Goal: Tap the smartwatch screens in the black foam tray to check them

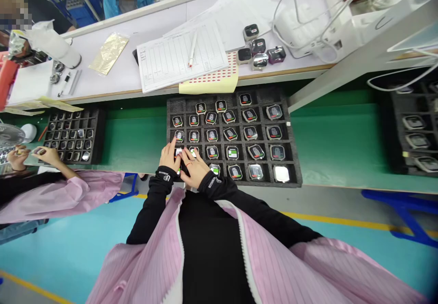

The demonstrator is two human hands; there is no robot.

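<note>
A black foam tray [296, 158] with square compartments lies on the green bench, holding several smartwatches with lit screens. Over its lower left corner is my left hand [169, 156], fingers stretched out, the index fingertip at a watch [179, 136] in the left column. My right hand [195, 169] rests just beside it, fingers extended over the watches there, its fingertips near a lit watch [194, 151]. Neither hand lifts a watch. Parts of the watches below the fingers are hidden. A white-screened watch [281, 174] sits in the lower right compartment.
On the white shelf [137, 34] above lie a printed form [171, 57] with a pen [192, 50], a sticker sheet [212, 82], several loose watches [260, 60] and a white cabled device [294, 25]. Other watch trays [99, 135] stand left and right. A co-worker's hands [48, 155] are at left.
</note>
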